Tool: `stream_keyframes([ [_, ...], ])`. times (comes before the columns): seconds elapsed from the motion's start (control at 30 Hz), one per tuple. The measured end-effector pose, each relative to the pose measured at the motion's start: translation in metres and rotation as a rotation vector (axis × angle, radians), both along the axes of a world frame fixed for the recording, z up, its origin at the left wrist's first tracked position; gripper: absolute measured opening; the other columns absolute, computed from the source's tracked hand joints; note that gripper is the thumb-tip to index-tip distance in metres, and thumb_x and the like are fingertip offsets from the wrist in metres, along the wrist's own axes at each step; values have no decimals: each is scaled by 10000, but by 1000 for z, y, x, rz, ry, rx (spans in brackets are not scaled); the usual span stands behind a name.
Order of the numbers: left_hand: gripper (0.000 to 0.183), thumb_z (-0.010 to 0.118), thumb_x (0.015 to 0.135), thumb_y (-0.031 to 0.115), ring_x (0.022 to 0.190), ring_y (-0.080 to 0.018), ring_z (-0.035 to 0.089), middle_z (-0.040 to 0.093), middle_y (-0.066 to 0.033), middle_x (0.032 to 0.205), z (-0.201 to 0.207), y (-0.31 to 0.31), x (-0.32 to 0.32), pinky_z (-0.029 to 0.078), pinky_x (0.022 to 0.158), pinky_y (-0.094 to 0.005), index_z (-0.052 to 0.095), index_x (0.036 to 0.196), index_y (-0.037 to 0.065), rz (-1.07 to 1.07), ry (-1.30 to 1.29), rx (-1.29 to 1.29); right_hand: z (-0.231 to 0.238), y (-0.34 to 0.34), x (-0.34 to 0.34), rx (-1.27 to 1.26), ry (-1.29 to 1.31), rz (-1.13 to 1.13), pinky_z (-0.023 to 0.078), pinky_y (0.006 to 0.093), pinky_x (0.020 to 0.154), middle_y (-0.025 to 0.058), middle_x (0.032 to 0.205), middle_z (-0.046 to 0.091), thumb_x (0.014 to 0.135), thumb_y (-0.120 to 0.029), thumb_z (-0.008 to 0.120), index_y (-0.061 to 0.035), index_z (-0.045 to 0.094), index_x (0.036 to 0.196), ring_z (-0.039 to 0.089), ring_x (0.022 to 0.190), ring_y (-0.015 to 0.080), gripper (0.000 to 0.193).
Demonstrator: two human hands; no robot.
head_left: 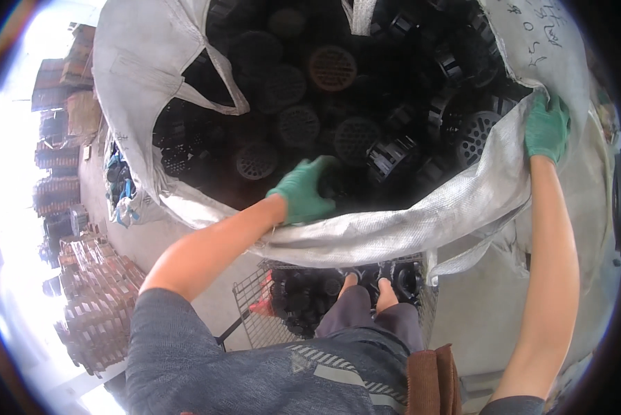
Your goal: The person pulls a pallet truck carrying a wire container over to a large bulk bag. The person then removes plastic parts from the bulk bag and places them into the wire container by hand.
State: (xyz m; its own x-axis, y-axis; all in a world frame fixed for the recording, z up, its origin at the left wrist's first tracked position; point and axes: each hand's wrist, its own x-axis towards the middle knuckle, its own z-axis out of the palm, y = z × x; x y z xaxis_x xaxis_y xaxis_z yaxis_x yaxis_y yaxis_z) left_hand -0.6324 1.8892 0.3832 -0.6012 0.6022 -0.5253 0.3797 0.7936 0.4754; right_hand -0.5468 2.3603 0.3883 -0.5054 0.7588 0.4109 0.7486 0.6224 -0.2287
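Observation:
A large white woven bulk bag [393,232] gapes in front of me, with many dark round plastic parts inside. Several of them, like the round grate [355,140], have slotted or perforated faces. My left hand [305,190], in a green glove, reaches over the near rim into the bag. Its fingers are apart and slightly blurred, close to the dark parts, and I see nothing held. On the right side of the rim my right hand [548,130], also green-gloved, is closed around the folded bag edge. Shadow hides the deeper contents.
Below the bag, a wire cage [252,308] holds more black parts, and my feet are among them. Stacked bundles [99,297] stand along the left. A smaller bag [134,200] of mixed items sits left of the big one. Bag straps [222,83] hang over the opening.

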Motion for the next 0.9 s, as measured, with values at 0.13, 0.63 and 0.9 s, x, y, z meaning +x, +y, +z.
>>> stream_keyframes([
  [0.13,762,672,697,20,1205,-258,568,586,-153,1271,65,-66,-2,473,1055,-357,439,1422,17,272,305,283,-4,1,1,11,-11,-43,343,539,1135,145,1484,504,984,-571,393,-238,550,1435,427,1390,364,582],
  [0.63,874,810,662,285,1144,-422,619,572,-236,1291,-16,-376,305,522,987,-473,465,1455,151,520,-175,-624,-18,35,-6,-30,-59,-59,329,498,1162,206,1482,494,969,-619,356,-220,503,1486,427,1390,399,669],
  [0.9,504,739,925,379,765,-157,598,679,-104,1017,36,-297,91,521,709,-291,617,1239,3,897,-393,515,-26,48,2,25,-70,-2,360,478,1138,215,1469,508,986,-604,346,-159,535,1455,459,1364,397,674],
])
